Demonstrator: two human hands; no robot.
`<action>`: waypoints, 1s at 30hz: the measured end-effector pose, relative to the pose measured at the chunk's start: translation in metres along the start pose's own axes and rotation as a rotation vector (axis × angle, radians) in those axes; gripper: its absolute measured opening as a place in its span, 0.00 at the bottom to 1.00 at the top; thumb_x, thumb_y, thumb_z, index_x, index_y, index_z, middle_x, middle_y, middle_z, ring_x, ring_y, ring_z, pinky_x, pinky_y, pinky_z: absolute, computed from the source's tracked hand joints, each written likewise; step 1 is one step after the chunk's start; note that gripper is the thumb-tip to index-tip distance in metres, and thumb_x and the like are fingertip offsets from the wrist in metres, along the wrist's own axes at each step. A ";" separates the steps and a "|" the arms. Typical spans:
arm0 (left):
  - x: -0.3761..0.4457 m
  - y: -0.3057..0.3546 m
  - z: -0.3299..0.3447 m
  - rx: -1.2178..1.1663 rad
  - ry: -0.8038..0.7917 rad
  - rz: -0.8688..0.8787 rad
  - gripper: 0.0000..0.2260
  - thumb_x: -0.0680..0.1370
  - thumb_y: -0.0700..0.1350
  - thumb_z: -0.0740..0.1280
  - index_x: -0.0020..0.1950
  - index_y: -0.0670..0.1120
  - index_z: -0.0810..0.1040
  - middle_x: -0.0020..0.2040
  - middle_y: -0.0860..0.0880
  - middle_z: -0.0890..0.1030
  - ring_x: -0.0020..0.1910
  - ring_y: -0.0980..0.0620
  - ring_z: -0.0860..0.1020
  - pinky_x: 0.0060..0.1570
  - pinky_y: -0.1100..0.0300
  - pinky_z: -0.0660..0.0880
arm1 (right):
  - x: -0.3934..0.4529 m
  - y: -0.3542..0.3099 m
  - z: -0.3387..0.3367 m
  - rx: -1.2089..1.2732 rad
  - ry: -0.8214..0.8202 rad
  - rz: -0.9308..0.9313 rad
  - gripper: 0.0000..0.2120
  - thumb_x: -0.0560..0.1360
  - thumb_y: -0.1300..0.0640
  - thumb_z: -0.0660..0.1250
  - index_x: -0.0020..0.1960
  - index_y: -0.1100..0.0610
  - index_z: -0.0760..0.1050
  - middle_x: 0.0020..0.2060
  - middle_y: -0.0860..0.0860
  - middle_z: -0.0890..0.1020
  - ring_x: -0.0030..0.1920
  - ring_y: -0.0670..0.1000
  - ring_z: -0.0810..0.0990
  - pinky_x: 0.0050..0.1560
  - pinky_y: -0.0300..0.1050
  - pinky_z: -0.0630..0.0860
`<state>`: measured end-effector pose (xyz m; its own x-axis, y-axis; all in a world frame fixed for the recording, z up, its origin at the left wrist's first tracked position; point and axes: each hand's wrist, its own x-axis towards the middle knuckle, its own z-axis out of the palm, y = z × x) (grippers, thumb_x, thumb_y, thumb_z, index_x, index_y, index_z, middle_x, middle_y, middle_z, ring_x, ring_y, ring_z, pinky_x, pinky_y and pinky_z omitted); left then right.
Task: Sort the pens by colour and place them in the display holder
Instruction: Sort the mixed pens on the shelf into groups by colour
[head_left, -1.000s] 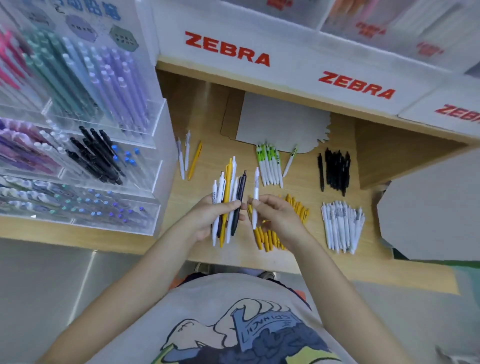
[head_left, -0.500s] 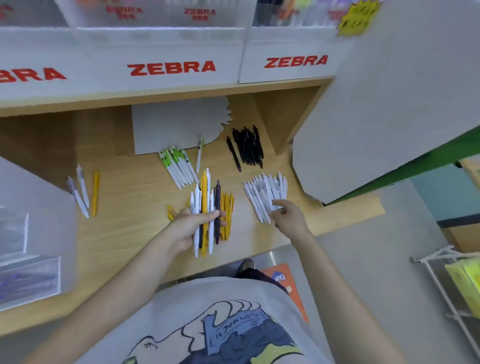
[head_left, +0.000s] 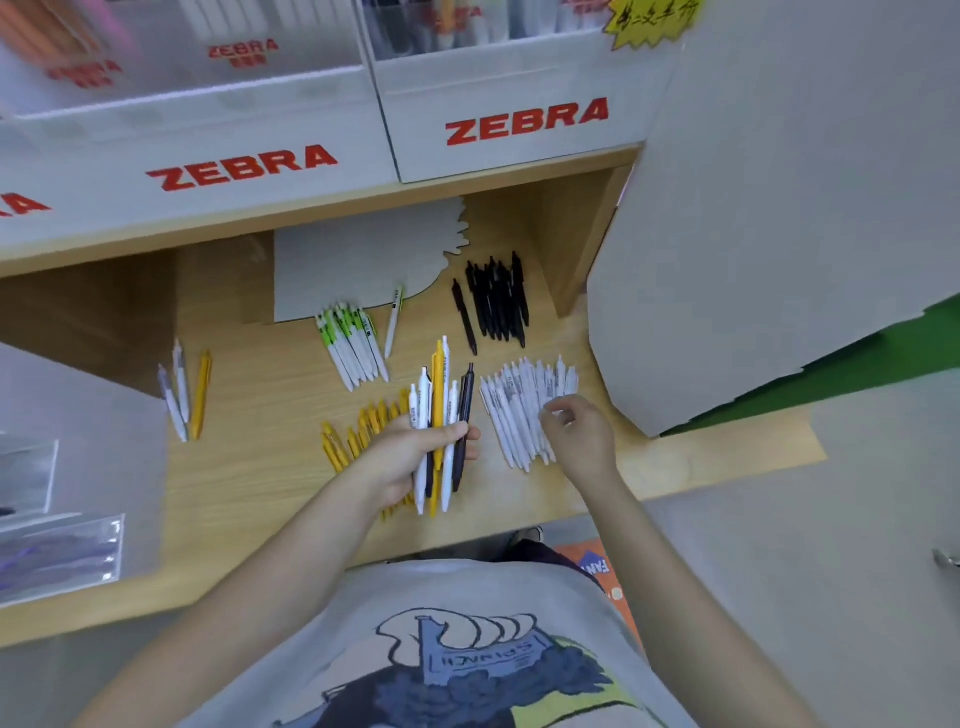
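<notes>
Gripping a mixed bundle of pens in my left hand, I note white, yellow and black barrels fanned upright, my fingers curled round their lower halves. Landmark for this record is that bundle. Just right of it lies the white pen pile on the tabletop; my right hand hovers over the near end of that pile, fingers loosely curled and narrow, with nothing visibly pinched between them, though blur prevents certainty about contact with the pens beneath. Directly behind and left of the bundle, partly hidden by my left hand, sits the yellow pen pile. Farther behind the bundle lies the green-and-white pen group, with one stray white pen just beside it. Behind and right of the bundle is the black pen group, one black pen lying slightly apart on its left. Well left of the bundle rest two grey-white pens and one yellow pen, side by side. Far left of the bundle, a clear display holder shows at the frame edge, contents blurred. Above and behind the bundle run white shelf boxes with red lettering.
</notes>
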<state>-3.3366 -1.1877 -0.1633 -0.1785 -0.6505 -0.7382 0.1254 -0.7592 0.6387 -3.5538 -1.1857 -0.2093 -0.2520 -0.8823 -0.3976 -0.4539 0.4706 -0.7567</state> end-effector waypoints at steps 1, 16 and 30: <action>0.001 0.000 0.005 0.015 -0.003 0.002 0.11 0.77 0.37 0.70 0.59 0.39 0.78 0.50 0.41 0.86 0.47 0.45 0.85 0.43 0.53 0.83 | -0.004 -0.008 -0.002 0.094 -0.063 -0.002 0.05 0.77 0.55 0.67 0.49 0.55 0.80 0.40 0.45 0.79 0.40 0.46 0.77 0.41 0.37 0.69; 0.009 0.006 0.017 -0.071 0.065 0.022 0.13 0.79 0.40 0.68 0.63 0.40 0.78 0.47 0.42 0.86 0.42 0.44 0.84 0.43 0.51 0.83 | 0.010 -0.060 -0.014 0.611 -0.355 0.247 0.12 0.84 0.48 0.54 0.54 0.55 0.71 0.32 0.58 0.77 0.34 0.61 0.82 0.36 0.51 0.82; 0.023 0.018 -0.001 -0.198 0.149 0.063 0.10 0.80 0.42 0.68 0.60 0.42 0.79 0.43 0.43 0.84 0.36 0.49 0.82 0.39 0.55 0.82 | 0.064 -0.065 0.003 0.767 -0.474 0.330 0.12 0.79 0.71 0.62 0.62 0.70 0.69 0.54 0.67 0.79 0.51 0.60 0.83 0.61 0.52 0.77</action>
<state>-3.3379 -1.2164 -0.1692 -0.0202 -0.6817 -0.7314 0.3230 -0.6968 0.6405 -3.5381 -1.2730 -0.1873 0.1811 -0.6982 -0.6927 0.3037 0.7096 -0.6358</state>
